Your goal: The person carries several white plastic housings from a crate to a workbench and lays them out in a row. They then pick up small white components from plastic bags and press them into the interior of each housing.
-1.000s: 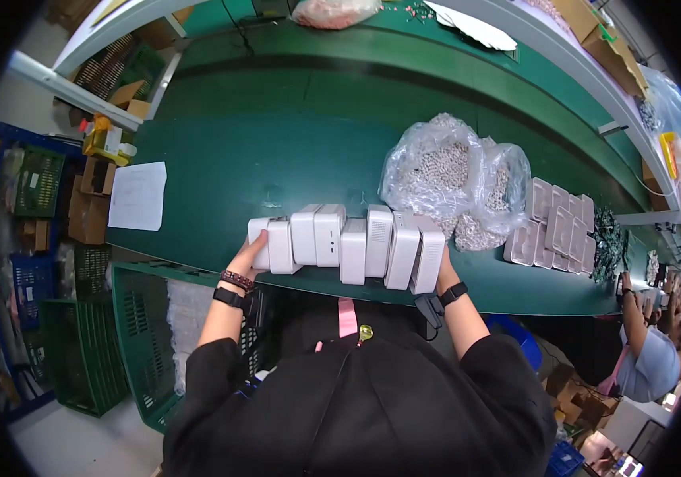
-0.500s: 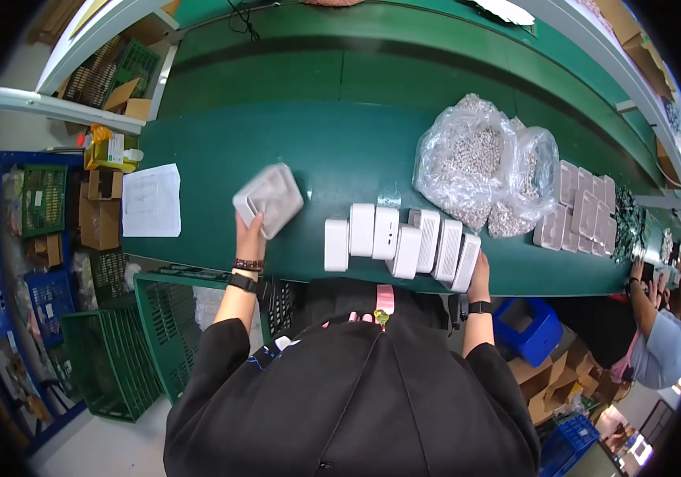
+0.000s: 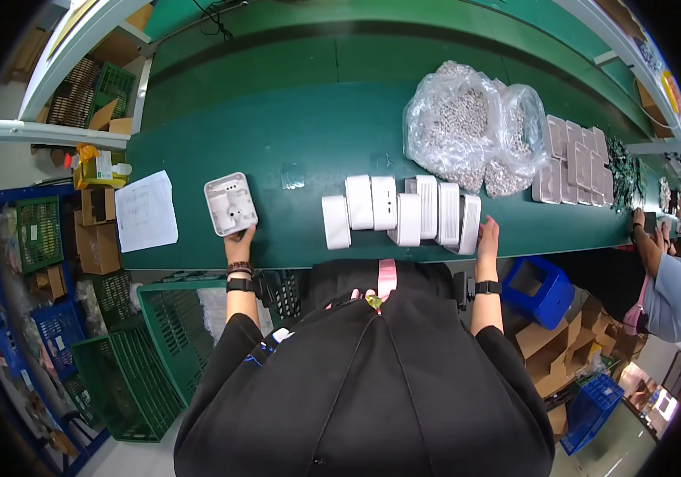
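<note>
Freshly turned, the white casing (image 3: pixel 231 205) I hold by its lower edge in my left hand (image 3: pixel 239 244) at frame left bares a seemingly accessible inside, apart from the row of casings (image 3: pixel 409 219) at centre, beside which my right hand (image 3: pixel 488 237) hangs loosely spread.

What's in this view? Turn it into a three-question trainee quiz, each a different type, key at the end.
1. Which is nearest the right hand?
A) paper sheet
B) row of white housings
C) green crates

2. True or false: the left hand is at the lower edge of an open white housing whose hollow side faces the camera.

3. Fill in: the grey trays lie to the ____ of the clear plastic bags.

Key: 1. B; 2. True; 3. right
</note>
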Demonstrator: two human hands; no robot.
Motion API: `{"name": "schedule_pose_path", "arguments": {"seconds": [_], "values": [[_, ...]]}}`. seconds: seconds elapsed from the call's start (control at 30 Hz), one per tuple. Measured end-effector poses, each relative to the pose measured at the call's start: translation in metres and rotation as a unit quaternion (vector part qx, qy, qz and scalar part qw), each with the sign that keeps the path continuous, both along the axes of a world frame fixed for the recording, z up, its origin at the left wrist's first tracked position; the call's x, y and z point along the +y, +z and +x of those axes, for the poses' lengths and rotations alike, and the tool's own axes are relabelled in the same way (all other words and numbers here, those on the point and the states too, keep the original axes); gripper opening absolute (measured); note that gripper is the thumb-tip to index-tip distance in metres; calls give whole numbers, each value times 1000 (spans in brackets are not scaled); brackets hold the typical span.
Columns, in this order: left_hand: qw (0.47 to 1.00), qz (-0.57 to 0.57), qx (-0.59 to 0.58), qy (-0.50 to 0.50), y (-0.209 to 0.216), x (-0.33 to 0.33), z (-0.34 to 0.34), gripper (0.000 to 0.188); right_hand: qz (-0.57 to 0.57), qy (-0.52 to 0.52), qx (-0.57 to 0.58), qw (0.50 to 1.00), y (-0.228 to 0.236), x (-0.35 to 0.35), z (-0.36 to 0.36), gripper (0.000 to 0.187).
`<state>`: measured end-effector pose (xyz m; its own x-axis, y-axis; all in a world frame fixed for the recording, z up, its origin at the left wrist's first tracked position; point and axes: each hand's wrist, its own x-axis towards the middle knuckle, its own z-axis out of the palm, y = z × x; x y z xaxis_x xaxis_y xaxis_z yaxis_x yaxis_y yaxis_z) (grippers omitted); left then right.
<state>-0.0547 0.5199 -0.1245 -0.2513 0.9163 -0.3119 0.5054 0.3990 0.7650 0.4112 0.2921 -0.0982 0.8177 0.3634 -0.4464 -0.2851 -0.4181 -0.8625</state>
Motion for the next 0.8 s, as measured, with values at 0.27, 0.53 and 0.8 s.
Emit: {"name": "schedule_pose_path", "arguments": {"seconds": [0.27, 0.53, 0.8], "values": [[945, 185, 116, -241, 67, -18, 104, 76, -18, -17, 3, 1000, 1, 0, 5, 37], [928, -78, -50, -362, 109, -44, 149, 90, -46, -14, 4, 999, 15, -29, 7, 34], [833, 203, 310, -411, 84, 1, 115, 73, -48, 83, 58, 994, 23, -26, 8, 28]]}}
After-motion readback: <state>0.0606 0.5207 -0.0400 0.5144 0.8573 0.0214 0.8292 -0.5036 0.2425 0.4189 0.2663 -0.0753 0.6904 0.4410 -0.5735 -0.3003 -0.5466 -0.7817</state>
